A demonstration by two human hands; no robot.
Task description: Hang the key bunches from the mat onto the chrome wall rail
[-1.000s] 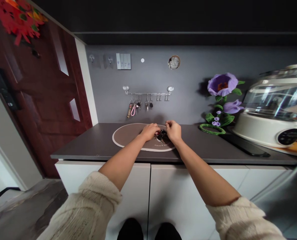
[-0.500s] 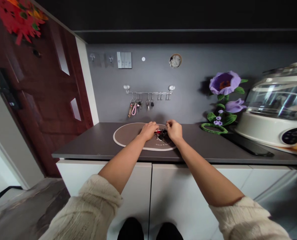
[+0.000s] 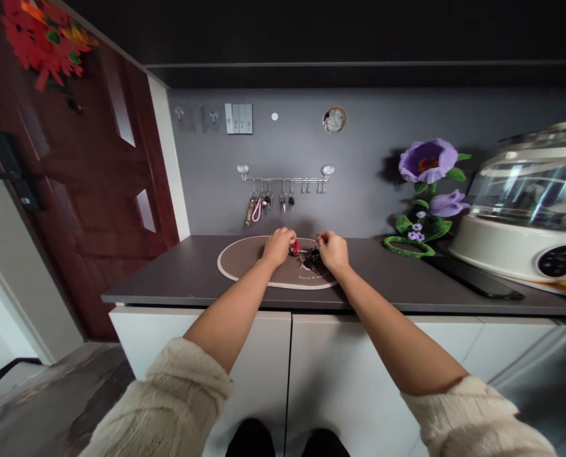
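My left hand (image 3: 278,248) is closed over the brown oval mat (image 3: 245,260), its fingers on a set of keys with a red piece (image 3: 296,247). Right of it, my right hand (image 3: 333,252) has thumb and index finger pinched together, the other fingers curled. What it grips, if anything, is too small to make out. Between my hands, dark and metal keys (image 3: 312,260) lie bunched on the mat, close against my right hand. Behind and above, a clear hook rail (image 3: 285,179) carries several key sets, among them a pink strap (image 3: 257,210).
The mat lies on a dark grey countertop (image 3: 169,273) over white cabinet doors (image 3: 340,368). At right stand a purple flower ornament (image 3: 428,158), a black phone-like slab (image 3: 483,282) and a white appliance with a clear dome (image 3: 516,241). A dark red door (image 3: 97,190) is at left.
My left hand has shifted slightly left with the red piece, away from the dark keys. My right hand has stayed almost in place. The view has tipped slightly.
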